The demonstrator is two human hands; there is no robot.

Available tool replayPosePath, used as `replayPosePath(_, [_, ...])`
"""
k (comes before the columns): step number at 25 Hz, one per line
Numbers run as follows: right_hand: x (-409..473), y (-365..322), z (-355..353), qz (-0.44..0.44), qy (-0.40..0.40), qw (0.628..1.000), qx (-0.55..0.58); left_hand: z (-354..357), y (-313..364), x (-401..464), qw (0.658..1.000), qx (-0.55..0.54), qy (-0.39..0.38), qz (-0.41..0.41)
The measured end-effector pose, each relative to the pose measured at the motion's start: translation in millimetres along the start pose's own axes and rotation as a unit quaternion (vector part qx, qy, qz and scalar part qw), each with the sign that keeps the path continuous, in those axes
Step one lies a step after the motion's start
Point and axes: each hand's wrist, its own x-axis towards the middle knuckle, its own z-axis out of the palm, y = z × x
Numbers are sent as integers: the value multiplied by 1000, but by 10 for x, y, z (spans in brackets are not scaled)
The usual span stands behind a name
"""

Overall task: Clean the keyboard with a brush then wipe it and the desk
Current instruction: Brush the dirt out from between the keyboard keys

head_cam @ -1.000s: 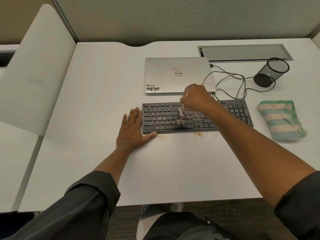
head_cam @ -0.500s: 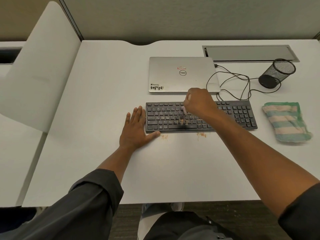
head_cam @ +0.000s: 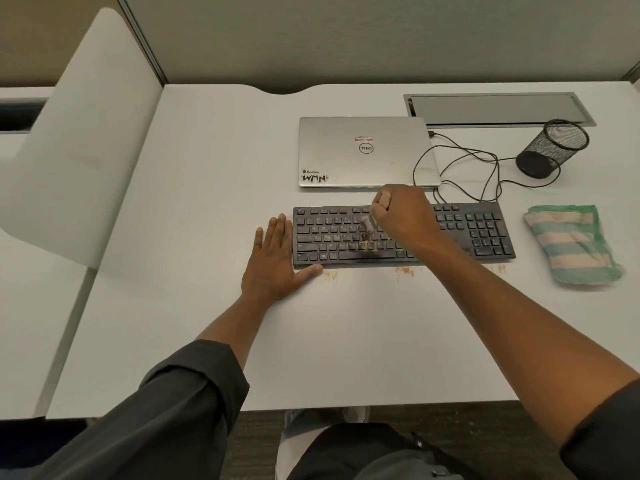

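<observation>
Head view: left hand lies flat, steadying the keyboard at mid-desk; right hand grips the brush on the keys — crumbs litter the desk, the cloth lies unused — wiping remains.

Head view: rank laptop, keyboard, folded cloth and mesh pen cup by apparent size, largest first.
1. Laptop and keyboard: too close to separate, keyboard partly hidden by the arm.
2. Folded cloth.
3. Mesh pen cup.

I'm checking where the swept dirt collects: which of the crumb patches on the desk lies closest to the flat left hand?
The leftmost crumb patch, just beside the left hand's thumb; the other patches lie further right.
</observation>
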Motion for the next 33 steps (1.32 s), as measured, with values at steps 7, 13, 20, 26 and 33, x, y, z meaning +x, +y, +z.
replayPosePath(7, [-43,32,10,22,-48,998,-21,-17,2,-9,1000,-3,-1,3])
replayPosePath(13, [-70,-139,112,0,-116,989,92,-24,-6,-8,1000,8,-12,4])
replayPosePath(20, [-63,-84,-80,54,-79,992,78,-67,-7,-12,1000,2,-20,5])
replayPosePath(26, [-441,-148,278,89,0,988,125,-92,-5,-23,1000,-7,-23,6])
replayPosePath(33, [-603,-112,221,128,120,961,216,-17,-50,4,1000,-13,-3,15])
